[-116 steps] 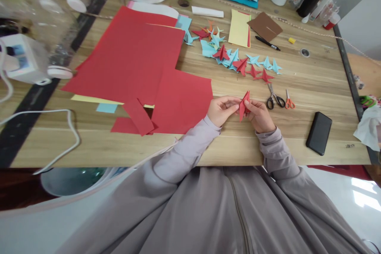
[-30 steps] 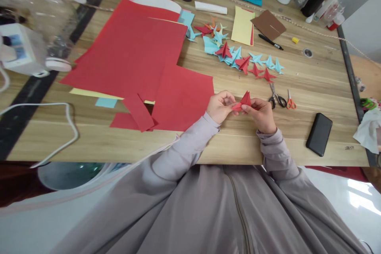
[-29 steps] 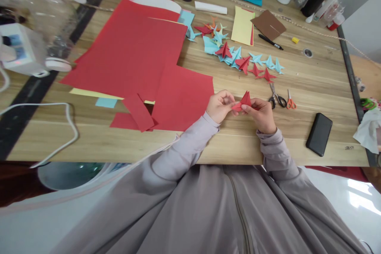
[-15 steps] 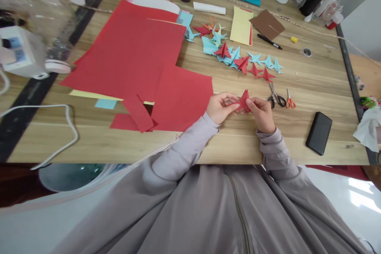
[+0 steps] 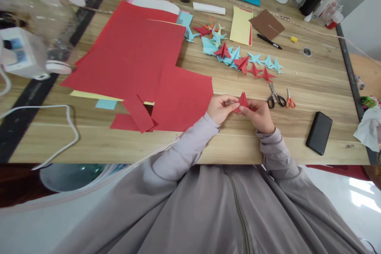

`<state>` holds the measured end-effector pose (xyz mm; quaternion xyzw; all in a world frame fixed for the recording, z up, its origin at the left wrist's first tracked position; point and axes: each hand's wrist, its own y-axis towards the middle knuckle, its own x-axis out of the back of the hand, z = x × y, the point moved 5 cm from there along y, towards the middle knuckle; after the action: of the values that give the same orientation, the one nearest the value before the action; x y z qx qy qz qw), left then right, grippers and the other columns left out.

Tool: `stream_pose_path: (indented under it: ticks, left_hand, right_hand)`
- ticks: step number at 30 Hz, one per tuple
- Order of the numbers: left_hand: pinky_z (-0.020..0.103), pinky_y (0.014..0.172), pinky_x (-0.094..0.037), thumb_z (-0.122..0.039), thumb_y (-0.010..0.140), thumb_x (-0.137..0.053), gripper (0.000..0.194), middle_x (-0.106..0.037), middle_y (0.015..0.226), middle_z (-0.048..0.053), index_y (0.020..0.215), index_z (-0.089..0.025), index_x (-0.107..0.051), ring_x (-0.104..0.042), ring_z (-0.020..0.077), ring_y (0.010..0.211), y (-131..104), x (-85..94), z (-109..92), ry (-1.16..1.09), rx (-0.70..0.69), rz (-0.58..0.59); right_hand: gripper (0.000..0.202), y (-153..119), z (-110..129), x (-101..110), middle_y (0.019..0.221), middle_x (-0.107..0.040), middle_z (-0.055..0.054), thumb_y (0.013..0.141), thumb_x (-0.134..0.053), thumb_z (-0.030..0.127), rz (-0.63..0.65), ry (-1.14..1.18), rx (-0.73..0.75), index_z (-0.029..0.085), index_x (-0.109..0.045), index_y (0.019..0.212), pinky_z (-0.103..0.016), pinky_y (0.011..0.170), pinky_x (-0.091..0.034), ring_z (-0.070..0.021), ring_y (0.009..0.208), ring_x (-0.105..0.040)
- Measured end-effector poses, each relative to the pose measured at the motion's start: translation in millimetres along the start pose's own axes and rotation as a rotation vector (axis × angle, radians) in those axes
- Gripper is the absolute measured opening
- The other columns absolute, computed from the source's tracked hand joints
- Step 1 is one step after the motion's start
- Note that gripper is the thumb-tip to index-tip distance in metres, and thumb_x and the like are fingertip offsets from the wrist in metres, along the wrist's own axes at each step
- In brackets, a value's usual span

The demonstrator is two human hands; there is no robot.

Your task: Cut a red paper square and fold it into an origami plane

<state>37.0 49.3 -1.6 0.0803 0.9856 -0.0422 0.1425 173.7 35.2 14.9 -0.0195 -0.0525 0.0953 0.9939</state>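
Observation:
Between both hands is a small piece of folded red paper (image 5: 243, 99), its pointed tip facing away from me. My left hand (image 5: 220, 108) pinches its left side between thumb and fingers. On the other side, my right hand (image 5: 259, 114) grips it, with the thumb laid across the lower fold. Fingers cover the paper's lower edge. Beyond the hands lie several folded paper planes, among them a red one (image 5: 266, 74) and a light blue one (image 5: 278, 64). Black-handled scissors (image 5: 276, 97) rest just right of my right hand.
Large red paper sheets (image 5: 133, 47) spread over the left, with red strips (image 5: 138, 113) at their front. Orange-handled scissors (image 5: 290, 100) and a black phone (image 5: 319, 133) lie to the right. Farther back are yellow paper (image 5: 240, 25), brown paper (image 5: 267, 24) and a black pen (image 5: 269, 41).
My right thumb has moved left and down across the folded red paper. The paper has turned slightly, its tip now more centred and a little lower. The left hand has barely shifted.

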Motion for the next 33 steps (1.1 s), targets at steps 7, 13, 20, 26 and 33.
stream_pose_path:
  ticks: [7,13,20,26,33]
  left_hand:
    - [0.026,0.049,-0.053,-0.038,0.062,-0.077,0.035,-0.069,0.067,0.003,0.084,-0.012,-0.069,-0.062,0.0133,0.053,2.7,2.7,3.0,-0.084,0.05,0.001]
    - [0.025,0.052,-0.051,-0.039,0.06,-0.08,0.034,-0.069,0.065,0.003,0.08,-0.013,-0.07,-0.061,0.0117,0.053,0.9,-0.8,-2.7,-0.001,-0.054,-0.027]
    - [0.024,0.054,-0.047,-0.036,0.059,-0.081,0.033,-0.065,0.058,0.001,0.08,-0.013,-0.069,-0.058,0.0101,0.051,3.4,5.7,-0.1,0.037,-0.095,-0.085]
    - [0.031,0.057,-0.054,-0.034,0.055,-0.083,0.038,-0.071,0.072,0.006,0.08,-0.011,-0.068,-0.064,0.0152,0.058,0.8,-1.5,3.1,-0.039,-0.005,-0.034]
    - [0.035,0.068,-0.056,-0.028,0.049,-0.085,0.04,-0.073,0.079,0.009,0.081,-0.012,-0.067,-0.069,0.0199,0.071,1.7,0.8,3.5,-0.014,-0.016,-0.009]
  right_hand:
    - [0.027,0.3,0.4,-0.3,0.059,-0.068,-0.002,0.068,-0.076,0.042,-0.031,0.048,-0.028,0.017,-0.068,0.067,-0.025,0.053,-0.049,-0.0114,0.051,-0.059]
    - [0.027,1.2,-1.3,-0.7,0.061,-0.07,-0.002,0.066,-0.077,0.042,-0.026,0.103,-0.057,0.017,-0.069,0.068,-0.025,0.053,-0.05,-0.0115,0.052,-0.06]
    - [0.031,1.6,-4.9,-2.4,0.061,-0.068,-0.001,0.07,-0.072,0.047,0.003,0.115,-0.076,0.016,-0.069,0.069,-0.024,0.054,-0.049,-0.0102,0.052,-0.059]
    - [0.033,2.0,-2.4,0.4,0.059,-0.067,-0.001,0.068,-0.073,0.05,-0.058,0.105,-0.058,0.017,-0.067,0.067,-0.024,0.052,-0.047,-0.0101,0.051,-0.057]
    - [0.035,3.4,-7.3,-0.1,0.058,-0.065,0.0,0.068,-0.073,0.05,-0.027,0.127,-0.074,0.017,-0.064,0.065,-0.023,0.052,-0.045,-0.0088,0.05,-0.055]
